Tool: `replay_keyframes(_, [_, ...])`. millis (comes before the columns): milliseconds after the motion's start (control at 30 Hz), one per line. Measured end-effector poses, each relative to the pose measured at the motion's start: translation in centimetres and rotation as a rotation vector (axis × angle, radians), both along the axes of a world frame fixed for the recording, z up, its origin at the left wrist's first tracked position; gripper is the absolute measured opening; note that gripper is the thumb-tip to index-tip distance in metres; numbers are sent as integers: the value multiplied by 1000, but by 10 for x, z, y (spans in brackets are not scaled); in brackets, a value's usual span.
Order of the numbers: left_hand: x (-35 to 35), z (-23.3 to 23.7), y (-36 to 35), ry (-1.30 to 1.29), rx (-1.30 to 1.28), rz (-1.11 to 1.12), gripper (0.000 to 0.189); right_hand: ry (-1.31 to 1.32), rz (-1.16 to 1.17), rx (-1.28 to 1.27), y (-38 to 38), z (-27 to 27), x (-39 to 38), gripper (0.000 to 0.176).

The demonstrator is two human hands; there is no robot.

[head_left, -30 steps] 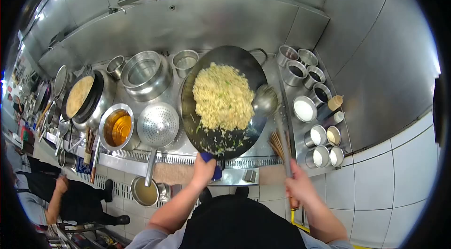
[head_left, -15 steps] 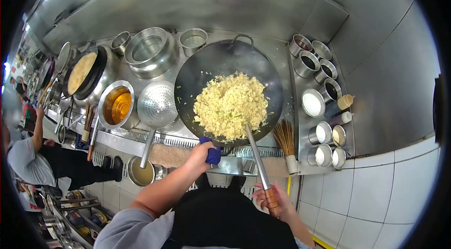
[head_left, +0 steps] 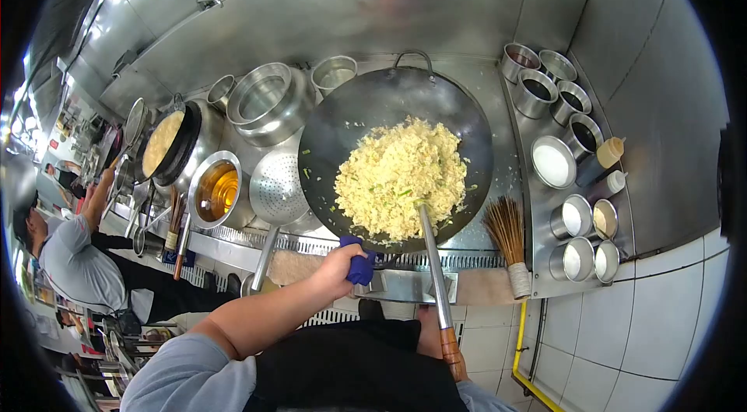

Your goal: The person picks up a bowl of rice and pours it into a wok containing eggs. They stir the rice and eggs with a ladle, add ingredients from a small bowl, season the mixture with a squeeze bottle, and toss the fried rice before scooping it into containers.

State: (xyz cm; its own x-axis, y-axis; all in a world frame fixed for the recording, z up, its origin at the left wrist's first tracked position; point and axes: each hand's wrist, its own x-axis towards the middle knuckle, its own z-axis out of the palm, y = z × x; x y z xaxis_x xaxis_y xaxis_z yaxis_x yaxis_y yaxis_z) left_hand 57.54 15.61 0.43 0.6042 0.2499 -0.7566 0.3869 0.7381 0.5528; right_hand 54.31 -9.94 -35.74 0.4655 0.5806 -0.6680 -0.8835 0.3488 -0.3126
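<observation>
A large dark wok (head_left: 366, 93) sits on the stove, with egg-yellow fried rice (head_left: 401, 175) and green bits heaped in it. My left hand (head_left: 338, 268) is closed round a dark blue cloth (head_left: 360, 266) at the wok's near handle. A long-handled wok utensil (head_left: 438, 284) slants into the rice; its head is buried, so its kind is hidden. At its wooden grip, low in the view, is my right hand (head_left: 459, 369), partly covered by the grip and closed on it. To the left of the wok rests a perforated strainer (head_left: 278, 185).
Left of the strainer stands a pot of amber oil (head_left: 216, 190). A bamboo brush (head_left: 506, 234) lies right of the wok. Seasoning tins, including a white-filled bowl (head_left: 553, 162), line the right shelf. Another person (head_left: 78, 256) works at the far left.
The view has shifted, so the stove sits further right in it. My right hand's fingers, loose and spread at the grip before, are now closed round it. The rice is heaped slightly differently.
</observation>
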Motion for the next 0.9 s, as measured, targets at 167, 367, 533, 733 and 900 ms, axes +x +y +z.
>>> replay_keyframes(167, [1,8,3,1,-36,-24,21,78,-108,244,-23,5,13,40])
replay_keyframes(367, [0,-4,16,-75,-94,-40,22,-139,258,-286,-62,217,37,30])
replay_keyframes(533, [3,-15,18,17,-57,-139,20,-104,243,-135,-19,396,64,32])
replay_keyframes(733, [1,21,-29,-150,-119,134,10,-362,654,-292,-31,453,126,22])
replay_keyframes(900, [-59,38,-85,-194,-170,426,18,-646,1031,-398,-73,498,179,27])
